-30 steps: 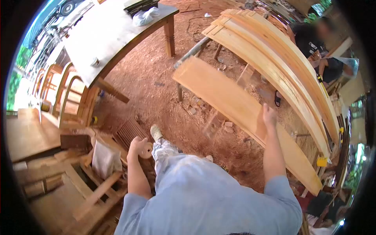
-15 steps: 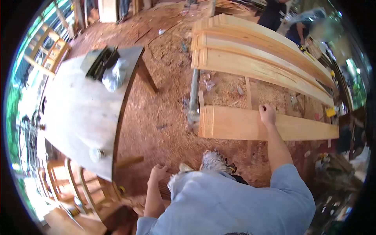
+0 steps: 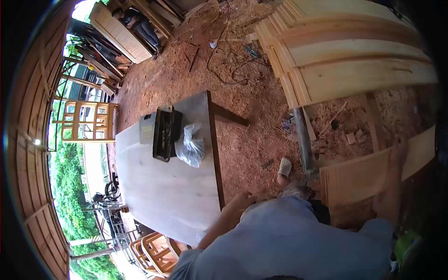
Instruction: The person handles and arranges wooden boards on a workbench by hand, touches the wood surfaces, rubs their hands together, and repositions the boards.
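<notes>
My right hand is at the far edge of a pale wooden board with stepped grooves at its left end. Its fingers look curled, and whatever they may hold is too dim to make out. On the left, my left hand hangs beside the table's edge with nothing visible in it, its fingers loosely apart. Beyond the board lie more grooved wooden boards, side by side on a support with a grey metal pipe.
A wooden table at left bears an open black toolbox and a clear plastic bag. Its leg juts out over shavings-strewn ground. Chair frames stand below it. A cable lies farther off; a person leans by door panels.
My view has swung left, so the table and boards appear farther right. My right hand remains at the board. My left hand now appears nearer the table's edge.
</notes>
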Tool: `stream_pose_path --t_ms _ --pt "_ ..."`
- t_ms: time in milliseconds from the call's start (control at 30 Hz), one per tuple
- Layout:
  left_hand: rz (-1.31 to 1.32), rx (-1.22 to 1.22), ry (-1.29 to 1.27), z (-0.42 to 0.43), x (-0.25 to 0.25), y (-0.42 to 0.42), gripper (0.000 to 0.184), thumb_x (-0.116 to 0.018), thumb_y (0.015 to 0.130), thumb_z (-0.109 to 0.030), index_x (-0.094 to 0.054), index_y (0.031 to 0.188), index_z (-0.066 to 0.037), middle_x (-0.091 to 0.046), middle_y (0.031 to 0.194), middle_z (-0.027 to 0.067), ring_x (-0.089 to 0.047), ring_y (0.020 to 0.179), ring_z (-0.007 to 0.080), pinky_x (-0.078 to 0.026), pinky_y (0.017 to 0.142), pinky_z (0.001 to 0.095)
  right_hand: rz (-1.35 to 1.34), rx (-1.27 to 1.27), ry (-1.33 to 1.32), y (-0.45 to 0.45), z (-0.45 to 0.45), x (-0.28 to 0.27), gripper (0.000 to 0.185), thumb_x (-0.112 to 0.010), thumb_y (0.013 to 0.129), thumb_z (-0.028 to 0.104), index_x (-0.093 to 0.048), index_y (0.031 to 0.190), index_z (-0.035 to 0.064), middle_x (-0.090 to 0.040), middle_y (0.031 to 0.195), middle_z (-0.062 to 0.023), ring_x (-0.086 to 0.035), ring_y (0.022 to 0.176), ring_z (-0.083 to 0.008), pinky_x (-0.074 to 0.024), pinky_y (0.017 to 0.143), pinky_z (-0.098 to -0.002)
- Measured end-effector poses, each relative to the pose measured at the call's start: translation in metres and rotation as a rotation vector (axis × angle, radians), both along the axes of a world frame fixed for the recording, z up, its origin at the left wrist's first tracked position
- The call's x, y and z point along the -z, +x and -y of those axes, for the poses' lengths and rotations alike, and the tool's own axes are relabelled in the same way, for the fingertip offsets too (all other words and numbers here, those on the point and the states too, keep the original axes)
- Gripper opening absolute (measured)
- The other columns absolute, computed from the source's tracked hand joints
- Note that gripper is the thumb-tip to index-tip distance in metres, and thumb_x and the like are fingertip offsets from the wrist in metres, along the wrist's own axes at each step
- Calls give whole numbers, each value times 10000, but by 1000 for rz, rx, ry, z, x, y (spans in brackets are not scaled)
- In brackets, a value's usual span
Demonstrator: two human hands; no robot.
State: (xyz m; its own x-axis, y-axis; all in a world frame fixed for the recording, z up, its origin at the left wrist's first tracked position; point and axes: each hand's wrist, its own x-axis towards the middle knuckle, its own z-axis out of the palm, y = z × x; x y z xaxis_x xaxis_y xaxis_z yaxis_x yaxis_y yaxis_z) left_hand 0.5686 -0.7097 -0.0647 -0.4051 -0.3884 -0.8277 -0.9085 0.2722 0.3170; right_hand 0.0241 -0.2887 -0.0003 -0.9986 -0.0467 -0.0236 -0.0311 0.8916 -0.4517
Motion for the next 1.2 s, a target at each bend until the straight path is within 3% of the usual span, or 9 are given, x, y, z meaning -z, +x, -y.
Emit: stream_pose_path --t_ms 233,300,367,500,567,633,867,967,1200 --pt "3 261 -213 172 5 -135 561 -619 850 -426 -616 1214 1 -669 1115 257 -641 1061 412 -508 930 472 38 267 288 -33 67 3 547 -461 1007 457 -556 1349 40 -585 1318 -207 -543 1222 -383 -435 968 -427" --pt "-129 225 -208 206 -8 -197 448 -635 843 -395 -692 1123 -50 -685 1067 240 -660 1036 375 -519 897 448 -81 -245 134 -40 123 14 642 -461 980 492 -457 1433 37 -466 1458 -205 -433 1343 -350 -333 1110 -448" --pt "-307 284 -214 239 -11 -247 461 -623 842 -375 -680 1157 -44 -679 1106 236 -650 1068 370 -505 922 439 97 81 -303 18 294 -123 634 -545 960 488 -577 1262 -69 -620 1204 -267 -634 1035 -286 -479 911 -408" --pt "-313 394 -82 302 -25 -354 503 -630 832 -406 -674 1168 -34 -676 1134 229 -633 1105 377 -495 934 420 -661 -202 -78 -35 361 -52 476 -594 967 365 -648 1152 -71 -688 1052 -177 -666 961 -211 -510 859 -311" --pt "-259 361 -165 352 2 -389 535 -635 839 -440 -666 1185 -33 -660 1153 250 -614 1132 391 -488 945 439 25 -112 -665 -42 403 -95 426 -549 1000 275 -586 1260 -61 -672 1133 -152 -617 1053 -226 -466 954 -337" --pt "-262 1174 -293 428 96 -405 577 -638 846 -489 -657 1201 -35 -639 1164 286 -584 1170 409 -467 972 455 -3 -14 -658 -59 420 -92 362 -520 1015 239 -639 1182 -60 -700 985 -131 -644 871 -201 -506 814 -313" --pt "157 858 -25 586 110 -448 540 -583 882 -470 -650 1242 -73 -548 1324 300 -555 1224 402 -451 1024 463 -134 -51 -525 -158 519 -97 631 -502 993 222 -237 1537 44 -264 1560 -228 -238 1470 -319 -319 1135 -476" --pt "130 428 -184 636 141 -485 634 -598 839 -508 -646 1205 8 -571 1284 312 -548 1235 399 -444 1025 457 -16 58 460 -189 571 -93 738 -514 976 441 -243 1533 41 -260 1565 -242 -233 1464 -379 -238 1143 -583" --pt "-2 403 -363 723 93 -569 705 -632 810 -462 -567 1275 63 -570 1285 318 -550 1226 428 -441 1029 452 -5 171 263 -191 551 -67 782 -465 965 544 -246 1548 71 -213 1597 -216 -174 1484 -383 -134 1174 -579"
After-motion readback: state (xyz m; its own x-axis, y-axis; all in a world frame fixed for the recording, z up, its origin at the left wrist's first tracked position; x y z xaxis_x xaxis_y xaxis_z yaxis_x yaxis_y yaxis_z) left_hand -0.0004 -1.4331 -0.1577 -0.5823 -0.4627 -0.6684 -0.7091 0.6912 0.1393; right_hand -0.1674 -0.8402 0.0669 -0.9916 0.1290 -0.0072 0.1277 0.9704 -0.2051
